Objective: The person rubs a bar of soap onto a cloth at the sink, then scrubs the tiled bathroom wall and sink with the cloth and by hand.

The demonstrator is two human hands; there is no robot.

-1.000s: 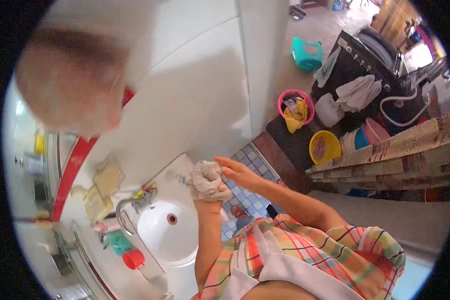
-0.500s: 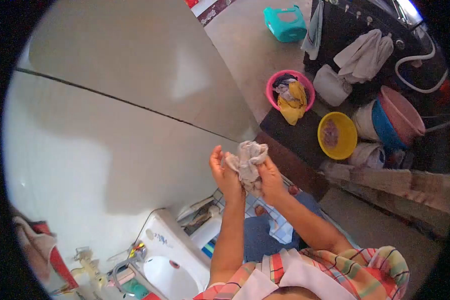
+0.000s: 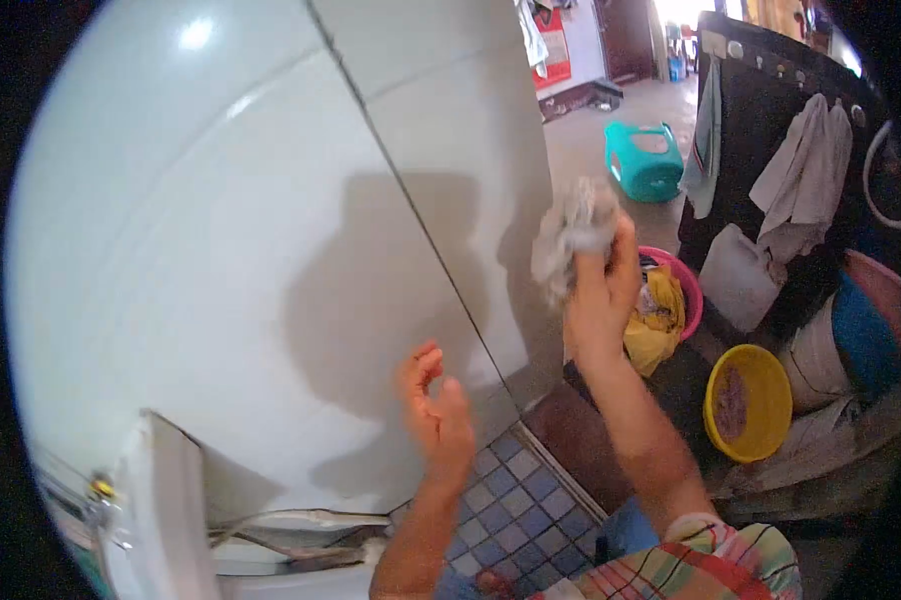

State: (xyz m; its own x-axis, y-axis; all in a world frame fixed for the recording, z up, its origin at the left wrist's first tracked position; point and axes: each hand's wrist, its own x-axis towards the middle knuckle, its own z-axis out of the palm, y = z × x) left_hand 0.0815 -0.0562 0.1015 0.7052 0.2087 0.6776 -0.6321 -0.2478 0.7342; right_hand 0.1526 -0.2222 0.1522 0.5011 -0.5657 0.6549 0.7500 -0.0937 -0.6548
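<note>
A crumpled pale grey cloth point(image 3: 561, 250) is bunched in my right hand point(image 3: 606, 290), which is raised close to the edge of the tiled wall. The cloth is a little blurred by motion, and part of it is hidden behind my fingers. Lower and to the left, my left hand point(image 3: 438, 405) hangs in the air in front of the wall. Its fingers are curled loosely and stand apart from the thumb, with nothing between them.
White wall tiles point(image 3: 221, 240) fill the left side. Right of them are a pink basin point(image 3: 686, 285) with clothes, a yellow basin point(image 3: 771, 400), a white jug point(image 3: 741, 275) and a teal stool point(image 3: 651, 175). A white sink point(image 3: 161, 500) stands lower left.
The cloth was between both hands; my left hand has let go of it. My right hand has lifted it up and to the right. The camera view has turned.
</note>
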